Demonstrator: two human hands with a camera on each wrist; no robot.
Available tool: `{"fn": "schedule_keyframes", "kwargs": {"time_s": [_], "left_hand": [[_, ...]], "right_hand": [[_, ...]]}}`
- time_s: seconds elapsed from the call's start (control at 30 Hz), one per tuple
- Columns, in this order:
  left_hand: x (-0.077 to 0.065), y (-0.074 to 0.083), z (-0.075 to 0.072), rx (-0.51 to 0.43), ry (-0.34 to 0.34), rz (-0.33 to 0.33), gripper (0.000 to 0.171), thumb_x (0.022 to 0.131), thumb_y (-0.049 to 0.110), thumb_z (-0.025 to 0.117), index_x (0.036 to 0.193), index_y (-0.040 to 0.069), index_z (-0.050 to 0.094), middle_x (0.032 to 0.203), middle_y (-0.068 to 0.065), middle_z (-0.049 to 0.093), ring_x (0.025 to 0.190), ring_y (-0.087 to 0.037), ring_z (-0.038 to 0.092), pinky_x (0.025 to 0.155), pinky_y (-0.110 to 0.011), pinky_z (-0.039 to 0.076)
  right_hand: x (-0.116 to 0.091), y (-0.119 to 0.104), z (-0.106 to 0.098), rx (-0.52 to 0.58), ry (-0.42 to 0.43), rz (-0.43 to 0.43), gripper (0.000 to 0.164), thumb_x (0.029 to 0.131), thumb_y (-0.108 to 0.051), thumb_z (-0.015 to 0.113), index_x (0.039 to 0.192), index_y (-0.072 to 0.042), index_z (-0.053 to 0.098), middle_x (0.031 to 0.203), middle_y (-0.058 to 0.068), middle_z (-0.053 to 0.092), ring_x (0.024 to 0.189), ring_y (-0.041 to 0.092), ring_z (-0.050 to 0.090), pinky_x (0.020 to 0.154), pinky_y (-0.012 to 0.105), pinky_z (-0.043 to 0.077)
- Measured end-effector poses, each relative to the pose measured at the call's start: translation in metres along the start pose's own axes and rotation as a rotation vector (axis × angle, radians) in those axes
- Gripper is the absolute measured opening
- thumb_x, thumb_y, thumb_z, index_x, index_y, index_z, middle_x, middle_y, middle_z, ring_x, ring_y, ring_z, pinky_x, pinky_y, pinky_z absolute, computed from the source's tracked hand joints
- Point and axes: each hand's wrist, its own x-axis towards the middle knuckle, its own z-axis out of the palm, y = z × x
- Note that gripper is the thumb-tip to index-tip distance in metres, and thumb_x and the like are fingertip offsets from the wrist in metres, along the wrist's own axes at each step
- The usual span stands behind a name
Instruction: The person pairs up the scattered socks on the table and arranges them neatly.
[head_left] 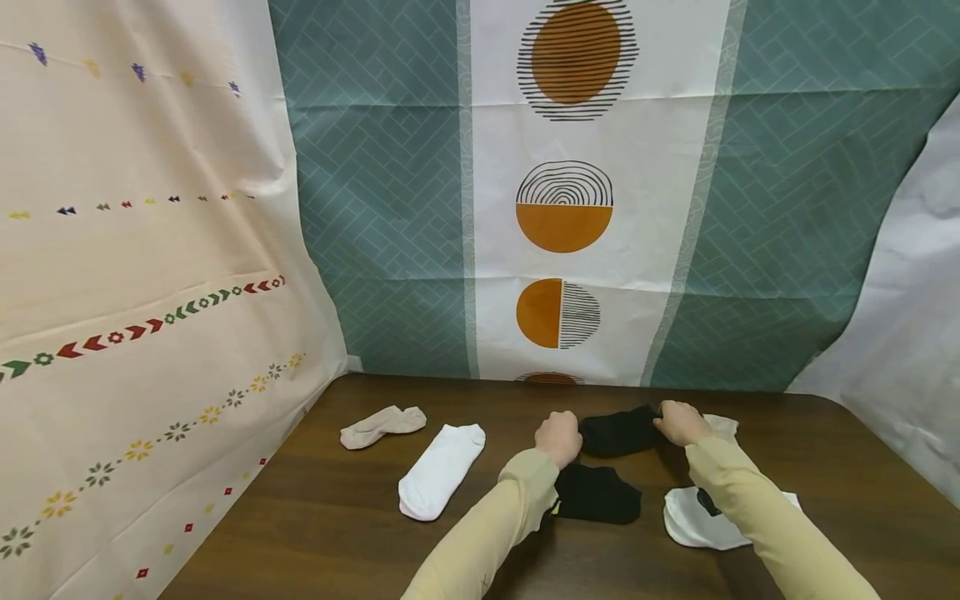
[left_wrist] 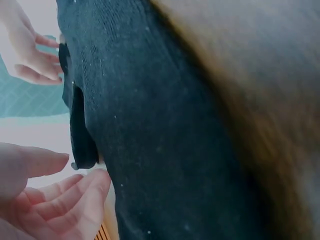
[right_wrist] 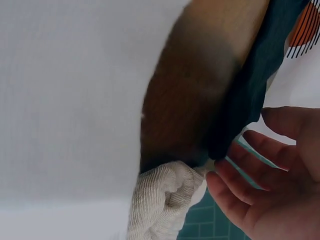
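Observation:
A black ankle sock (head_left: 618, 432) lies between my two hands at the middle of the table. At its left end is my left hand (head_left: 558, 437); in the left wrist view its thumb and loosely bent fingers (left_wrist: 75, 205) stand apart around the dark sock end. My right hand (head_left: 681, 422) is at the other end, its fingertips right at the black cloth (right_wrist: 240, 105) in the right wrist view, thumb and fingers spread. Nearer to me, a second black sock (head_left: 597, 493) lies flat, partly behind my left sleeve.
On the left lie a beige sock (head_left: 382, 427) and a white sock (head_left: 441, 472). Another beige sock (head_left: 722, 427) is just behind my right hand. A white sock (head_left: 705, 521) with a dark patch lies partly under my right forearm. Patterned cloth (head_left: 562, 267) hangs behind the table (head_left: 300, 517).

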Motion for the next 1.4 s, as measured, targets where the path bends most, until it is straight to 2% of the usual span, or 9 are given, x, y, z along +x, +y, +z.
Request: {"fn": "schedule_keyframes", "kwargs": {"time_s": [0.13,0.37,0.53,0.7,0.9,0.97,1.1,1.23,1.4], "left_hand": [[0.002,-0.005,0.000,-0.001,0.025,-0.031,0.019,0.083,0.017,0.064,0.066,0.008,0.062,0.072,-0.008,0.062,0.058,-0.021,0.059,0.046,-0.034,0.045],[0.005,-0.012,-0.002,0.011,0.011,-0.076,0.012,0.080,0.016,0.067,0.073,0.008,0.066,0.072,-0.007,0.062,0.059,-0.021,0.058,0.047,-0.034,0.045],[0.005,-0.016,-0.003,0.023,0.021,-0.064,0.010,0.079,0.015,0.068,0.074,0.007,0.066,0.072,-0.008,0.062,0.059,-0.021,0.059,0.047,-0.034,0.045],[0.003,-0.018,-0.003,0.047,0.018,-0.041,0.008,0.081,0.010,0.064,0.073,0.007,0.065,0.071,-0.008,0.061,0.054,-0.018,0.055,0.044,-0.032,0.042],[0.002,-0.020,-0.003,0.037,0.017,-0.033,0.008,0.081,0.008,0.063,0.073,0.006,0.065,0.070,-0.008,0.060,0.051,-0.016,0.051,0.042,-0.031,0.040],[0.003,-0.021,-0.003,0.037,0.020,-0.033,0.008,0.080,0.008,0.063,0.073,0.006,0.065,0.071,-0.009,0.061,0.052,-0.017,0.052,0.042,-0.032,0.041],[0.004,-0.023,-0.004,0.029,0.021,-0.028,0.009,0.080,0.007,0.063,0.072,0.006,0.064,0.070,-0.009,0.060,0.052,-0.018,0.053,0.042,-0.032,0.041],[0.005,-0.027,-0.004,0.012,0.017,-0.024,0.014,0.080,0.006,0.063,0.066,0.007,0.060,0.067,-0.007,0.059,0.052,-0.018,0.053,0.044,-0.032,0.041],[0.006,-0.033,-0.008,-0.010,0.006,-0.025,0.022,0.079,0.006,0.062,0.059,0.009,0.054,0.064,-0.006,0.056,0.051,-0.017,0.050,0.044,-0.033,0.040]], "right_hand": [[-0.001,0.000,0.000,0.039,0.016,0.013,0.015,0.083,-0.003,0.057,0.086,0.012,0.058,0.081,0.021,0.059,0.078,0.038,0.057,0.068,0.047,0.043],[-0.001,0.003,0.000,0.107,0.014,0.017,0.008,0.079,-0.001,0.059,0.078,0.006,0.060,0.073,0.013,0.058,0.068,0.028,0.055,0.062,0.045,0.044],[-0.002,0.000,-0.001,0.139,-0.012,0.009,0.006,0.075,-0.001,0.062,0.075,0.005,0.061,0.071,0.010,0.058,0.066,0.026,0.054,0.061,0.043,0.045],[-0.006,-0.006,-0.003,0.162,-0.044,0.039,0.007,0.074,-0.001,0.065,0.073,0.003,0.060,0.070,0.008,0.056,0.065,0.023,0.053,0.060,0.041,0.044],[-0.007,-0.008,-0.001,0.156,-0.058,0.071,0.029,0.075,-0.001,0.066,0.055,-0.009,0.046,0.054,-0.003,0.036,0.050,0.014,0.036,0.050,0.030,0.033],[-0.006,-0.007,0.000,0.167,-0.067,0.088,0.029,0.075,-0.001,0.066,0.056,-0.009,0.046,0.055,-0.002,0.037,0.050,0.014,0.038,0.049,0.030,0.034],[-0.003,-0.004,0.002,0.228,-0.062,0.120,0.017,0.073,-0.001,0.069,0.065,-0.004,0.054,0.063,0.004,0.049,0.055,0.019,0.050,0.050,0.033,0.043],[-0.002,-0.002,0.004,0.311,-0.039,0.098,0.014,0.071,0.000,0.070,0.069,-0.001,0.056,0.067,0.008,0.052,0.055,0.021,0.052,0.047,0.032,0.046],[-0.007,-0.006,0.002,0.387,-0.007,0.104,0.012,0.073,0.003,0.067,0.071,0.002,0.056,0.070,0.009,0.053,0.058,0.022,0.053,0.048,0.033,0.047]]}}
